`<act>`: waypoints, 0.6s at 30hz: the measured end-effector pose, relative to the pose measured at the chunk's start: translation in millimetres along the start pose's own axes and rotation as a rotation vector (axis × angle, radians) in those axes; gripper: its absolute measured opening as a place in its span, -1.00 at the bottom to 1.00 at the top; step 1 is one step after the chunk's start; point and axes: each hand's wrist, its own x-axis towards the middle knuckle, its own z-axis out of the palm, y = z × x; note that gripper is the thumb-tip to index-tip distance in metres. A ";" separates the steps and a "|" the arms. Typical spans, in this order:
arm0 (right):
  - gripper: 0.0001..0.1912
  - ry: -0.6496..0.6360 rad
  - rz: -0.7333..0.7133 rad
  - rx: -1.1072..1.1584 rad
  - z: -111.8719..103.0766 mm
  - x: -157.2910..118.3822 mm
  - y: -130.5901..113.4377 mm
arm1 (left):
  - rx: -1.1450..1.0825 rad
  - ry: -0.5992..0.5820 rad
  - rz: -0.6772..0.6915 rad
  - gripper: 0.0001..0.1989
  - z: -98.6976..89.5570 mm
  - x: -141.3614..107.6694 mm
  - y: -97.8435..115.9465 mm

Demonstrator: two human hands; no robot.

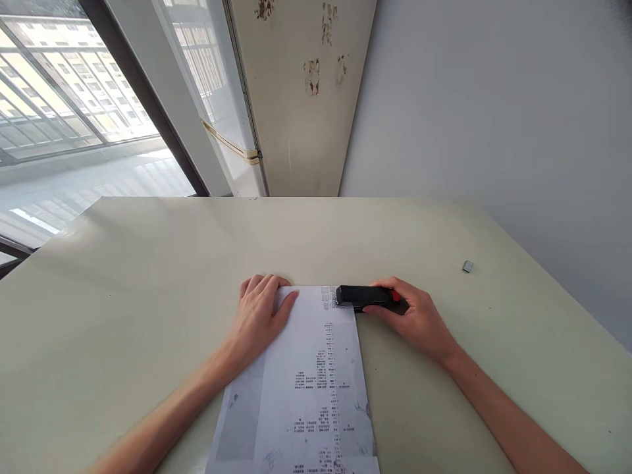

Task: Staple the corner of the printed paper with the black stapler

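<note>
Printed paper (pixel 306 368) lies on the pale table, its far edge between my two hands. My left hand (pixel 261 313) rests on the paper's far left corner, thumb on the sheet and fingers bent over the edge. A black stapler (pixel 365 295) with a red part at its rear sits over the paper's far right corner. My right hand (pixel 412 316) grips the stapler's rear end between thumb and fingers. The underside of the stapler is mostly hidden.
A small grey block (pixel 468 266), perhaps staples, lies to the right on the table (pixel 162 263). Beyond the table's far edge are a plain wall (pixel 469 99), a stained panel (pixel 306 131) and a window at the left.
</note>
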 end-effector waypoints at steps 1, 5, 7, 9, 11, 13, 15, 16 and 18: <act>-0.65 -0.012 -0.006 -0.001 -0.2 0.0 -0.7 | -0.006 0.001 0.002 -0.82 0.9 -0.6 2.2; -0.67 -0.021 -0.002 -0.018 -0.8 1.0 -1.4 | -0.040 0.007 0.017 -0.87 7.6 -4.0 10.5; -0.68 -0.031 0.009 -0.015 -1.2 1.6 -0.3 | -0.056 0.018 0.014 -0.91 12.2 -6.0 12.2; -0.68 -0.045 0.015 -0.010 -1.6 1.6 1.1 | -0.066 0.029 0.008 -0.89 16.0 -7.6 12.1; -0.67 -0.057 0.022 -0.010 -1.8 0.8 2.2 | -0.073 0.031 0.002 -0.87 18.0 -8.7 11.2; -0.65 -0.062 0.036 -0.024 -2.3 -0.6 2.8 | -0.080 0.033 -0.010 -0.85 18.3 -9.3 10.4; -0.63 -0.075 0.045 -0.041 -3.7 -1.5 2.8 | -0.089 0.038 -0.025 -0.84 17.9 -10.0 9.9; -0.61 -0.081 0.042 -0.045 -4.9 -1.4 2.3 | -0.095 0.040 -0.031 -0.84 17.7 -10.4 9.8; -0.59 -0.063 0.026 -0.056 -8.2 0.4 -0.7 | -0.113 0.041 -0.036 -0.83 17.4 -11.4 9.7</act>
